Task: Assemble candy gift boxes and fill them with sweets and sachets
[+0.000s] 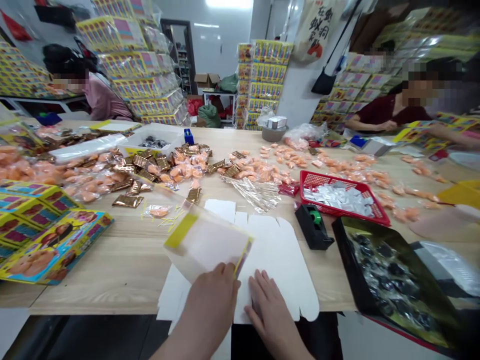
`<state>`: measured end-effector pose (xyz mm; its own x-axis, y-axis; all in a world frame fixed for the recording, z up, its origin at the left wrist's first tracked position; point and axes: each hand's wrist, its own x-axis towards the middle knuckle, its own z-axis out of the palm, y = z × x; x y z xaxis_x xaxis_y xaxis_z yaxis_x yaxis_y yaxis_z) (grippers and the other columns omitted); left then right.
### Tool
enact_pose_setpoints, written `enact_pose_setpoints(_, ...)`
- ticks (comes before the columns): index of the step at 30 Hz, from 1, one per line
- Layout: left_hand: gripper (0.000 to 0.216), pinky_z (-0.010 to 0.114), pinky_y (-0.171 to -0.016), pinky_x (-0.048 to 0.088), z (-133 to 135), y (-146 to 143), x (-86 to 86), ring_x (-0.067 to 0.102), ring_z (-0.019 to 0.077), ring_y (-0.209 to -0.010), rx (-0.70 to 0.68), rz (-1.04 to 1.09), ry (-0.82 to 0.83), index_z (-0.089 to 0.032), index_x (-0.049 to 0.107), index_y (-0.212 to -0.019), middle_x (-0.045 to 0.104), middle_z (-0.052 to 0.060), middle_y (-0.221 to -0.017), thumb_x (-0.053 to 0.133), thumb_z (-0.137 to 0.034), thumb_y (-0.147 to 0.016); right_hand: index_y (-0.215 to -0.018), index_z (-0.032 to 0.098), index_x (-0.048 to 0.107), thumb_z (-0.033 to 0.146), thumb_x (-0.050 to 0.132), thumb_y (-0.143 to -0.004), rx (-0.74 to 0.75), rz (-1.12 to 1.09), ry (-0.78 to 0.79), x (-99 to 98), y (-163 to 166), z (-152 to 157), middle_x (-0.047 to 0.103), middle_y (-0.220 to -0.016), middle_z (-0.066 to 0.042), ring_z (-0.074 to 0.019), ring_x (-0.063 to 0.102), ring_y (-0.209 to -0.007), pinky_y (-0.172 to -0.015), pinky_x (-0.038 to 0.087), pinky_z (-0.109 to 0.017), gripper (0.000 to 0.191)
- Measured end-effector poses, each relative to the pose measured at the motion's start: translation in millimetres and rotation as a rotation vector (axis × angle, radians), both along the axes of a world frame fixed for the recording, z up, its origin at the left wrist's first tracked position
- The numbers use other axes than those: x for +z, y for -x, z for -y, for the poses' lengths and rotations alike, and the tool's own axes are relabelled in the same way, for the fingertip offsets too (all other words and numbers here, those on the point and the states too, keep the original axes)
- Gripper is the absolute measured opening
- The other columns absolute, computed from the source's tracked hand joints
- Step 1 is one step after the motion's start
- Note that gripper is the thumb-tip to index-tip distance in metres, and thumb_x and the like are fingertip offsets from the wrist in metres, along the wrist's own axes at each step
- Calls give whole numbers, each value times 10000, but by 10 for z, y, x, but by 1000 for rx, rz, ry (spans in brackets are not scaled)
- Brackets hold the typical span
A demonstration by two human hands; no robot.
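Observation:
A pale carton piece with yellow edges (210,245), blurred by motion, is tilted above the work spot. My left hand (215,292) is closed on its near right corner, with the fingertips partly hidden. Beneath lies a flat white cardboard blank (288,265) with cut flaps, reaching to the table's front edge. My right hand (267,300) rests on this blank with its fingers stretched out, holding nothing. Just beyond it are a black tape dispenser (314,227) with green tape and a bundle of thin clear-wrapped sticks (257,192).
Printed yellow boxes (56,245) stand at left. Brown sachets (127,201) and bagged orange pieces (258,170) cover the table's middle. To the right are a red basket (382,216) of silver packets and a black tray (347,250) of bagged dark pieces. Two people sit across the table.

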<state>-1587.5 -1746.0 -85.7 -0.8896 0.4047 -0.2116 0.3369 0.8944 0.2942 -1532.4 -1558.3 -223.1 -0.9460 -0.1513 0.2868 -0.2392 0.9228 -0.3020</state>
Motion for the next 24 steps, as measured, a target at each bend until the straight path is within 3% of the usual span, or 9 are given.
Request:
enact_pose_setpoints(3, 300, 376, -781, 534, -215, -33, -96, 684, 272, -917, -17, 192, -53, -161, 586, -1184, 688, 105, -1047, 456, -186, -916, -1154, 164, 649, 349, 418, -940, -214, -80, 182, 268, 417, -383, 682, -1151, -132, -261, 634, -1086, -921, 532, -428, 366)
enact_pose_setpoints(5, 573, 409, -932, 503, -239, -35, -166, 632, 299, -1077, -96, 269, -32, -139, 487, -1352, 660, 123, -1181, 632, -178, -799, -1056, 147, 665, 323, 423, -925, -364, -2, 190, 476, 990, -656, 686, -1056, -122, -238, 620, -1031, -914, 503, -384, 327)
enact_pose_setpoints(7, 758, 443, -1035, 443, -169, -24, -257, 549, 318, -1210, -181, 257, 36, -150, 412, -1433, 588, 138, -1329, 685, -115, -727, -981, 122, 669, 273, 449, -907, -403, 18, 176, 603, 1617, -827, 682, -999, -130, -233, 602, -1011, -930, 461, -360, 277)
enact_pose_setpoints(10, 525, 466, -986, 486, -13, 0, -425, 543, 308, -1231, -217, 192, 141, -211, 527, -1352, 488, 123, -1457, 457, -32, -864, -924, 118, 661, 203, 516, -851, -452, 18, 171, 584, 2313, -841, 656, -1022, -159, -254, 564, -1042, -930, 411, -362, 183)
enact_pose_setpoints(12, 492, 459, -934, 524, 34, 8, -524, 570, 311, -1202, -242, 208, 169, -226, 587, -1290, 441, 120, -1494, 362, -23, -903, -845, 126, 650, 161, 534, -818, -480, 13, 192, 486, 2528, -769, 649, -990, -168, -262, 560, -1021, -895, 403, -358, 124)
enact_pose_setpoints(16, 376, 443, -921, 541, -57, -16, -632, 589, 332, -1176, -289, 211, 136, -201, 660, -1180, 467, 149, -1467, 464, -63, -891, -821, 137, 630, 170, 503, -837, -494, -36, 291, 390, 2601, -752, 661, -915, -144, -250, 587, -945, -854, 412, -355, 132)
enact_pose_setpoints(19, 393, 445, -924, 544, -112, -58, -679, 617, 322, -1135, -274, 118, 94, -185, 632, -1224, 526, 165, -1414, 487, -61, -879, -903, 131, 627, 261, 465, -881, -500, -63, 414, 557, 2507, -879, 674, -804, -93, -205, 620, -760, -734, 458, -321, 209)
enact_pose_setpoints(22, 468, 492, -1014, 485, -16, -105, -746, 574, 317, -1212, -271, -40, -11, -228, 564, -1308, 539, 126, -1412, 518, -71, -870, -1048, 119, 602, 345, 399, -926, -502, -168, 567, 844, 2087, -944, 686, -830, -71, -176, 640, -722, -685, 488, -300, 328)
enact_pose_setpoints(24, 450, 534, -1070, 424, 102, -142, -799, 536, 312, -1259, -244, -176, -77, -243, 583, -1270, 557, 98, -1398, 521, -59, -863, -1179, 136, 565, 395, 414, -939, -518, -454, 747, 1004, 1532, -874, 687, -903, -67, -184, 653, -777, -711, 511, -331, 384)
